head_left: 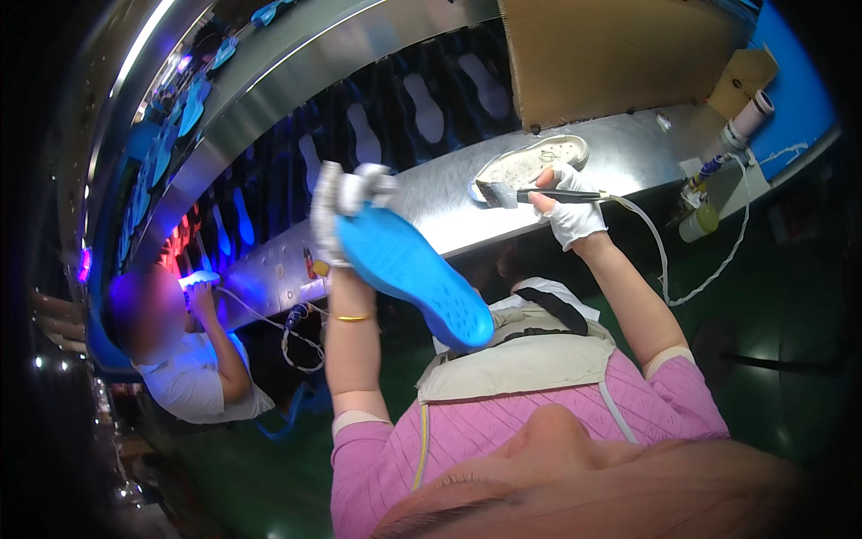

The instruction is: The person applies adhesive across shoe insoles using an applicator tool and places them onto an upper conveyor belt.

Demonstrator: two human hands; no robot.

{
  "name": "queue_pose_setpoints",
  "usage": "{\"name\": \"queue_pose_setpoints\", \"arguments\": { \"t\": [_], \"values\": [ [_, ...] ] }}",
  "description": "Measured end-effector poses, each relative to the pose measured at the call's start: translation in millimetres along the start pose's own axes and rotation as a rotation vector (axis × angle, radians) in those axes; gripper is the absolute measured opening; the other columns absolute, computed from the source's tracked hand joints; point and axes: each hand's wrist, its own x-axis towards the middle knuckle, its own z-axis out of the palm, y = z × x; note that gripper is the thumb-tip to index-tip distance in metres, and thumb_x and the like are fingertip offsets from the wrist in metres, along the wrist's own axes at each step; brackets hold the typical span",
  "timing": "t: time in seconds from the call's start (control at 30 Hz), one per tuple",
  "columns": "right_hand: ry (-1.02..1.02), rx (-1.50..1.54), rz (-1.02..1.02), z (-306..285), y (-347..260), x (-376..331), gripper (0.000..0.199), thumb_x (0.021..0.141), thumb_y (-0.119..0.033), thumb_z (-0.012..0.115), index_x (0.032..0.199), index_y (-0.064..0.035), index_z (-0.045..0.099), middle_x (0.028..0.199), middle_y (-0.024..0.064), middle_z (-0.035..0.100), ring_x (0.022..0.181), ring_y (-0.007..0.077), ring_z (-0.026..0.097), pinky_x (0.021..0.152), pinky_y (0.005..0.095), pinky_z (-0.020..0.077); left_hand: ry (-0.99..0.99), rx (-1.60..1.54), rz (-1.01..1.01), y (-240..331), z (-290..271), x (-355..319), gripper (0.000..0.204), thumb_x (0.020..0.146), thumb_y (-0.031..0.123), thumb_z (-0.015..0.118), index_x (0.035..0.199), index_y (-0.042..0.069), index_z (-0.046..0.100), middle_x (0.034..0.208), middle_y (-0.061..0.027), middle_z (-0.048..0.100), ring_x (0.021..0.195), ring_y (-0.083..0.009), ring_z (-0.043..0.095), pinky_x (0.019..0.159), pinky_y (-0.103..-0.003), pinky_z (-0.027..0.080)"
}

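In my left hand (330, 220), in a white glove, is a bright blue shoe sole (417, 269), gripped at one end. It is raised off the metal ledge, and small holes dot its other end. My right hand (575, 216), in a glove that leaves the fingertips bare, is closed on a flat brush (561, 195) with a black handle. A pale tube runs from the handle's end. The brush's dark bristles are over the end of an off-white shoe sole (530, 166) lying on the ledge; whether they touch it I cannot tell.
Behind the metal ledge (431, 211), several soles lie in dark slots (422, 108). A cardboard sheet (611, 63) stands at the back right. A white hose (663, 260) hangs beside my right arm, near a fitting with a yellowish cup (699, 225). A co-worker (202, 377) works at the left.
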Motion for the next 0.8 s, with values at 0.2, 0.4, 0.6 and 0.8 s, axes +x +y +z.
{"name": "queue_pose_setpoints", "arguments": {
  "t": [0.2,0.4,0.6,0.8],
  "values": [
    [-0.110,-0.029,0.046,11,-8,0,0.018,0.075,-0.004,0.068,0.085,-0.0049,0.053,0.075,0.0016,0.055,0.066,0.0074,0.051,0.062,0.0217,0.0439,0.164,-0.304,-0.180,-99,20,-32,0.085,0.080,0.072,0.033,0.135,0.008,0.031,0.128,-0.0240,0.043,0.113,-0.0426,0.048,0.095,-0.060,0.038],
    [-0.128,-0.154,-0.121,35,-14,19,0.015,0.076,-0.005,0.069,0.082,-0.0047,0.055,0.077,0.0037,0.060,0.072,0.0085,0.057,0.066,0.0217,0.0461,0.355,-0.116,-0.053,-123,30,-18,0.075,0.080,0.067,0.043,0.131,0.012,0.038,0.128,-0.0125,0.047,0.112,-0.0285,0.051,0.095,-0.045,0.044],
    [-0.160,-0.367,-0.525,60,-5,19,0.017,0.073,0.000,0.068,0.084,-0.0026,0.056,0.072,0.0047,0.059,0.063,0.0090,0.057,0.058,0.0220,0.0470,0.498,0.094,0.075,-149,3,-7,0.074,0.083,0.067,0.035,0.132,0.012,0.036,0.123,-0.0134,0.049,0.110,-0.0259,0.052,0.094,-0.039,0.045],
    [-0.163,-0.306,-0.167,51,-9,6,0.020,0.074,-0.001,0.067,0.089,-0.0032,0.054,0.072,0.0039,0.058,0.063,0.0083,0.056,0.060,0.0217,0.0459,0.530,-0.104,0.039,-133,23,-15,0.075,0.084,0.065,0.037,0.129,0.005,0.040,0.124,-0.0154,0.048,0.109,-0.0274,0.051,0.095,-0.040,0.044]
  ]
}}
